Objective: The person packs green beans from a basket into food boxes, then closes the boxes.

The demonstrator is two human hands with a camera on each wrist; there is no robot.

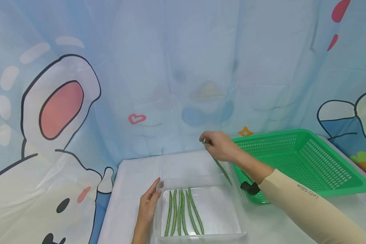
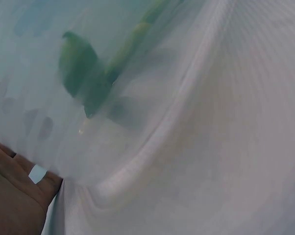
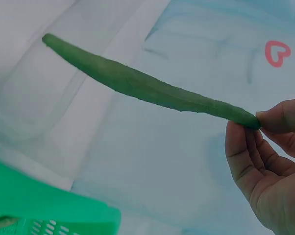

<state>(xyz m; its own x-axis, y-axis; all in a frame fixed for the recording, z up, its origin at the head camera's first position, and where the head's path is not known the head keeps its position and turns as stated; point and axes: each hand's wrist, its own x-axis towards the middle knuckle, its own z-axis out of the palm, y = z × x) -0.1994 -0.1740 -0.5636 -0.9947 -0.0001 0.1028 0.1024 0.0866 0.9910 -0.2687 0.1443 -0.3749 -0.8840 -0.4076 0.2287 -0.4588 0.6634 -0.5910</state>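
Observation:
Between thumb and fingertips, my right hand (image 1: 219, 145) pinches one end of a green bean (image 3: 137, 85). The bean slants down over the right rear part of a clear plastic box (image 1: 219, 217). My left hand (image 1: 147, 205) holds the box's left wall near the rim, its thumb and fingers close together there. Inside the box, several green beans (image 1: 179, 211) lie roughly side by side, lengthwise, toward the left. Only part of the left palm (image 2: 20, 200) shows in the left wrist view; its fingertips are hidden there.
A green perforated basket (image 1: 332, 162) stands right of the box, under my right forearm. One bean piece (image 3: 3, 223) shows inside it in the right wrist view. Behind the white-covered table (image 1: 137, 173) hangs a printed blue curtain (image 1: 170, 67).

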